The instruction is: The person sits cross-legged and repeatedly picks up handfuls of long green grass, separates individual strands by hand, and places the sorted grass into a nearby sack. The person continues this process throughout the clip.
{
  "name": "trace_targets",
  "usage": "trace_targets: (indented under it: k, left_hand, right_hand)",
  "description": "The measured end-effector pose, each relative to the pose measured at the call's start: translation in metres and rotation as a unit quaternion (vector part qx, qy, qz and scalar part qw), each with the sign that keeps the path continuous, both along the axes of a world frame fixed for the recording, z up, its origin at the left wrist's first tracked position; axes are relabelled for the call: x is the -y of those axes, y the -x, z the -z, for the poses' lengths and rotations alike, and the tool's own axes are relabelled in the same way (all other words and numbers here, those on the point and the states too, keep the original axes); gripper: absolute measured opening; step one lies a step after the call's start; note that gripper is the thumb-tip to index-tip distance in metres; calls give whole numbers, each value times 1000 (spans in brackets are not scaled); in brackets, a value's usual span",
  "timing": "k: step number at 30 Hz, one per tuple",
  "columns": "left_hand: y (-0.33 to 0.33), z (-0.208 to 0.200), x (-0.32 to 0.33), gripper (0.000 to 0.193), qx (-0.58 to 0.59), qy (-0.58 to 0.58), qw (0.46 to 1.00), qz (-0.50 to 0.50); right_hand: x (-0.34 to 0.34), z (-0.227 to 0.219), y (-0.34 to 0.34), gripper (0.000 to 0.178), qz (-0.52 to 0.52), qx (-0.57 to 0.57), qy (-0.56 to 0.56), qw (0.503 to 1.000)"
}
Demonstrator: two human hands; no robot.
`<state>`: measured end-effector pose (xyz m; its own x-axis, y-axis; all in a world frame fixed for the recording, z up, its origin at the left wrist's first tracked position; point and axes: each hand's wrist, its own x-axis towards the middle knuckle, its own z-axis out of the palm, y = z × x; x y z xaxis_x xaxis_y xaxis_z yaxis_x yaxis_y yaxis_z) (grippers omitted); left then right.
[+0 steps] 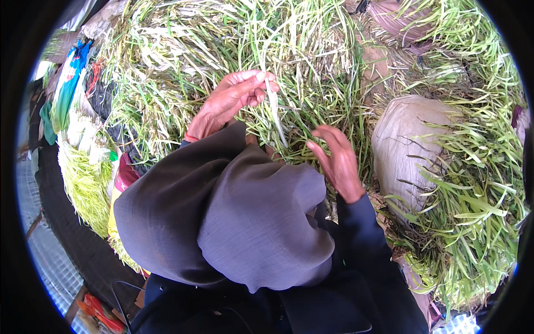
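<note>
The fingers of the left hand (231, 103) are closed in a pinch on a pale green stalk (275, 111). Thumb and fingertips meet at the upper end of the stalk; the stalk hangs down from the pinch and ends over the heap of green stalks (222, 44). The fingers of the right hand (336, 161) are spread and loosely curled, holding nothing; the fingertips lie near or against the loose greens just beside the hanging stalk, and contact cannot be confirmed.

Hidden or unclear: a grey cloth (245, 217) fills the centre of the view and covers both forearms from the wrist down, as well as the lower end of the stalks between the hands. The thumb of the right hand is hard to make out.

Containers: a woven grey sack (409, 145) lies right of the right hand, its mouth out of sight and its contents not visible; long green leaves lie over and around it. A second sack (389, 16) is cut off at the upper edge. At the left rim, further greens (86, 183) lie bundled beside blue and green cloth (69, 83), blurred by the lens edge.
</note>
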<state>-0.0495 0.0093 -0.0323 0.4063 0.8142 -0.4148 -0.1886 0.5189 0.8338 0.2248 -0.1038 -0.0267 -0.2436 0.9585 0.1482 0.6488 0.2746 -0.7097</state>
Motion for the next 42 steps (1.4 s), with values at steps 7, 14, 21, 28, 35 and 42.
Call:
trace_targets:
  k: [7,14,21,28,35,42]
  left_hand:
    - [-11,-2,2,35,39,-19,999,22]
    - [-16,2,11,35,8,-2,1000,-4]
    - [-15,3,24,33,-71,-45,993,82]
    - [16,-14,27,28,50,-26,995,80]
    - [58,-49,20,24,53,-102,993,0]
    - [94,-131,0,20,22,-246,961,-126]
  right_hand:
    - [-36,15,56,38,-15,-433,464,773]
    - [-37,18,70,27,81,-510,427,742]
    - [-38,20,71,23,202,-523,360,746]
    - [-40,45,-5,20,236,-611,398,643]
    - [-2,67,-77,30,323,-338,331,820]
    - [5,61,-73,26,130,219,33,966]
